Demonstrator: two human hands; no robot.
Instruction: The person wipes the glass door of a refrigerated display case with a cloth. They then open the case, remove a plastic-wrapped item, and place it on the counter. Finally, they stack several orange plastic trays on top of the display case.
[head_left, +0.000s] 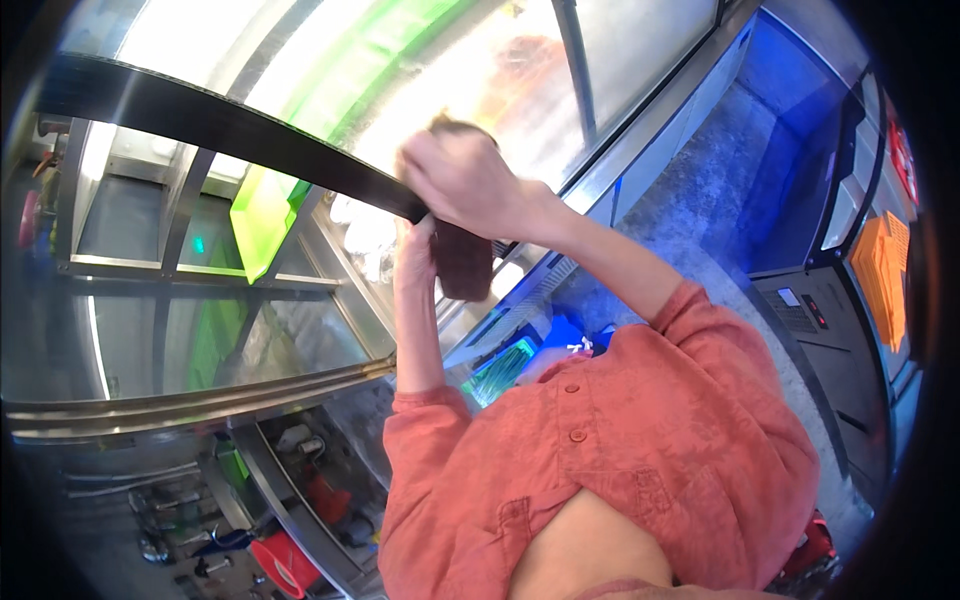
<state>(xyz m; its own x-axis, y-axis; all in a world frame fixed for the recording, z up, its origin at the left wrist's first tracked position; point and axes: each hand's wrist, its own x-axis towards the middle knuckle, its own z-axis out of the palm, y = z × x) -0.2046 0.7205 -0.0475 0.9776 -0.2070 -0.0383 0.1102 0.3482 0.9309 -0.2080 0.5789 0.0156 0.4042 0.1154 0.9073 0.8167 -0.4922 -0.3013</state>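
Note:
My right hand (469, 180) is curled around a dark brown item (463, 262), perhaps a folded cloth; its exact kind is unclear. Part of the item hangs below the hand, and a brown edge shows above the blurred knuckles. My left hand (415, 240) is just below, against the brown item and near the right end of a black bar (247, 139). The left fingers are hidden behind these things. The bar crosses a glass-and-steel display case from the upper left down to my hands.
Inside the case, a bright green panel (262, 214) stands among metal frame bars. A steel rail (202, 397) runs along the case. Lower left, a shelf holds tools and a red container (285, 562). At right stands a dark machine (802, 307) with a keypad, beside orange sheets (877, 277).

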